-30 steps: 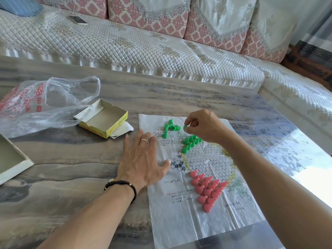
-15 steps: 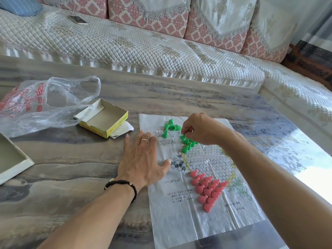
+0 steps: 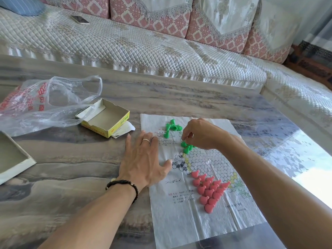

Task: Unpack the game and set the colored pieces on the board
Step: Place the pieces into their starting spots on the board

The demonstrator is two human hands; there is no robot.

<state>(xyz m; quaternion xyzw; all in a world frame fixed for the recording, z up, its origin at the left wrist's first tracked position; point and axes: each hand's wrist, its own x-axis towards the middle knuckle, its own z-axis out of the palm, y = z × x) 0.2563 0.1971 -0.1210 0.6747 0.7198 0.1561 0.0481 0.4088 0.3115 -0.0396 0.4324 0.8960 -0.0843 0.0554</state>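
Observation:
The board (image 3: pixel 181 223) is a thin printed plastic sheet lying on the marble table. Several pink pieces (image 3: pixel 208 192) stand packed in its near triangle. A cluster of green pieces (image 3: pixel 186 147) stands in the far triangle. A few loose green pieces (image 3: pixel 172 127) lie on the sheet's far left corner. My right hand (image 3: pixel 203 134) hovers over the green cluster, its fingertips pinching a green piece at the cluster's top. My left hand (image 3: pixel 143 159) lies flat on the sheet's left edge, fingers spread, thumb touching the printed circles.
An open yellow game box (image 3: pixel 106 118) with a paper slip (image 3: pixel 124 130) sits left of the board. A crumpled clear plastic bag (image 3: pixel 45 103) lies behind it. A white box lid (image 3: pixel 12 159) is at the left edge. A sofa (image 3: pixel 143 47) with a phone (image 3: pixel 80 19) runs behind the table.
My right hand, holding a green piece, came down from above the sheet onto the green cluster. The left hand has stayed flat in place.

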